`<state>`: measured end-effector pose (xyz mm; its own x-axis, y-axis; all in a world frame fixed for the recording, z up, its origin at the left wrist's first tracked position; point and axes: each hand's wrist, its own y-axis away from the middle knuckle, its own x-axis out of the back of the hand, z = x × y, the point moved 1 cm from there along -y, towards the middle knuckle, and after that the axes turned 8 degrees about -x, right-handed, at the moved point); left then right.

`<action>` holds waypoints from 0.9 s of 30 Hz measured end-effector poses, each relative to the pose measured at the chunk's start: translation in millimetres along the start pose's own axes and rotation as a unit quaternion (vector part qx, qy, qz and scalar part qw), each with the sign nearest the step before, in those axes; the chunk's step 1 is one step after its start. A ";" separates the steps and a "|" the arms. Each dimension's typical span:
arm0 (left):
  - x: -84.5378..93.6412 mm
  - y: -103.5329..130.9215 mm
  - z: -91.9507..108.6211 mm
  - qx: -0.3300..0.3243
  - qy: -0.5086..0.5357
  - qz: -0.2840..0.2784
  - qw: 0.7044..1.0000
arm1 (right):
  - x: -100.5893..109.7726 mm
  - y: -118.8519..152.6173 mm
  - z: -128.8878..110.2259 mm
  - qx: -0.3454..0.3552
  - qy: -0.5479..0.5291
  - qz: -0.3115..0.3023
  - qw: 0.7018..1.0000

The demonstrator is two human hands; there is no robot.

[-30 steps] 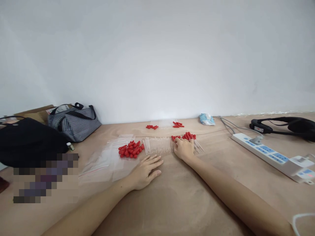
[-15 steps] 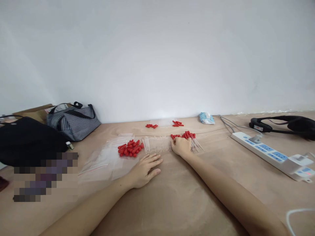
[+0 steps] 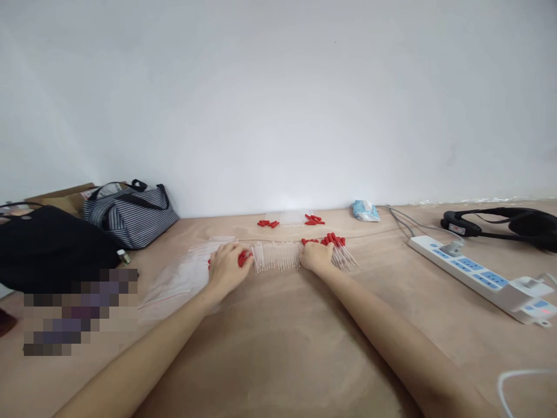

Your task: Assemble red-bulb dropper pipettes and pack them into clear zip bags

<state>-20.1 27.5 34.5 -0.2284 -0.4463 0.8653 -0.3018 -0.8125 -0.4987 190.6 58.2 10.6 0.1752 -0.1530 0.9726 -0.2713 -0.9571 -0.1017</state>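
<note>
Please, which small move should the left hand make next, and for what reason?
Probably the left hand should pinch one of the red pieces: it is already over them. The white sticks between the hands show no red ends, while the right hand is beside the red-tipped sticks, so adding a piece seems sensible.

- Was lit fairly bright, soft, approx. even.
- Glowed brightest on lower ctr of wall (image 3: 282,139), dimmed twd corners.
- Cast soft shadows on table (image 3: 270,348), by R forearm (image 3: 380,325) esp.
- Blurred slightly at L hand (image 3: 227,268); lost fine detail.
- Stretched nr edges; showed pixelated patch (image 3: 80,312), lower L.
</note>
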 end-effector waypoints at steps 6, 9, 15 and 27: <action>-3.0 -30.9 -24.5 0.096 -0.056 -0.073 0.991 | 9.7 17.1 3.9 0.038 0.003 0.016 0.999; -8.5 -36.8 -25.4 0.100 -0.055 -0.099 0.988 | 15.4 35.3 12.1 0.139 -0.006 0.042 0.989; -5.1 -40.9 -17.9 0.068 -0.053 -0.059 0.995 | 19.6 63.4 39.2 0.347 -0.051 0.018 0.936; -9.9 38.0 57.4 -0.209 0.206 -0.040 0.955 | 10.5 62.4 61.1 0.368 -0.192 -0.023 0.910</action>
<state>23.8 -20.4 9.9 -0.5083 -0.1344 0.8506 -0.6565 -0.5788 -0.4837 233.3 -18.1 1.6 0.5264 -0.0483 0.8489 0.4264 -0.8487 -0.3128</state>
